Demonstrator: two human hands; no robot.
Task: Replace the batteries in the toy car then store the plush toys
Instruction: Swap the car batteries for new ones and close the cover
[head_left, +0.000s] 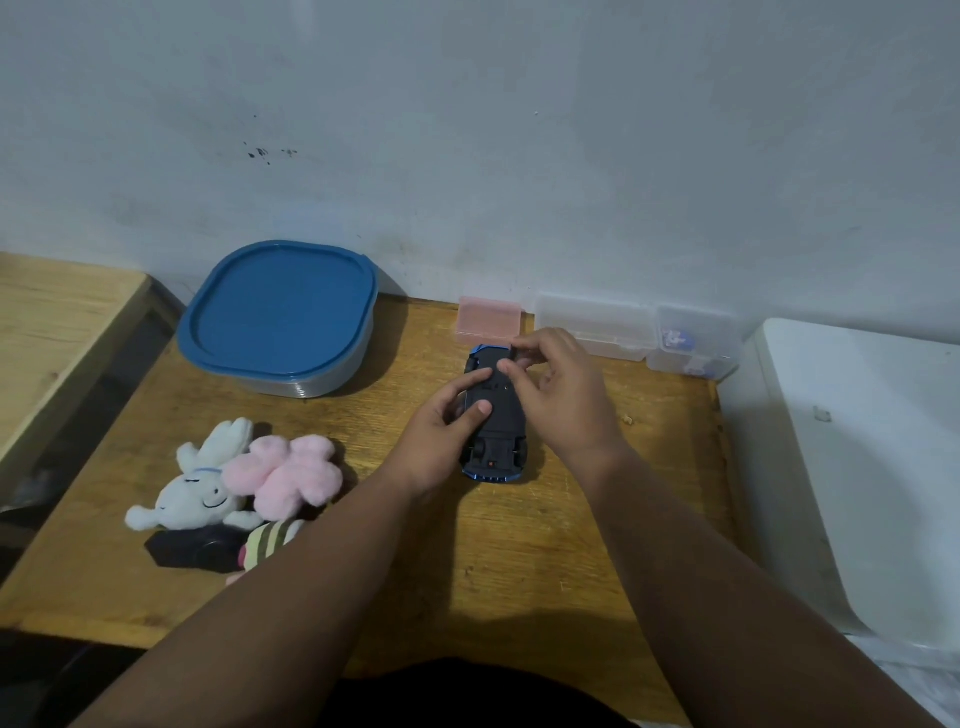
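Note:
A blue toy car (501, 447) lies upside down on the wooden table (467, 545), its dark underside facing up. My left hand (441, 436) grips the car's left side, thumb on the underside. My right hand (561, 387) rests on the far half of the underside, fingertips pinched there; what they pinch is hidden. At the left lie a white bunny plush (200, 486), a pink plush (288, 475) and a striped plush (267, 540) partly behind my left forearm.
A container with a blue lid (280, 312) stands at the back left. A pink box (488, 319) and two clear plastic boxes (595, 325) (693, 340) line the wall. A black object (195, 548) lies under the plushes. A white appliance (857, 467) borders the right.

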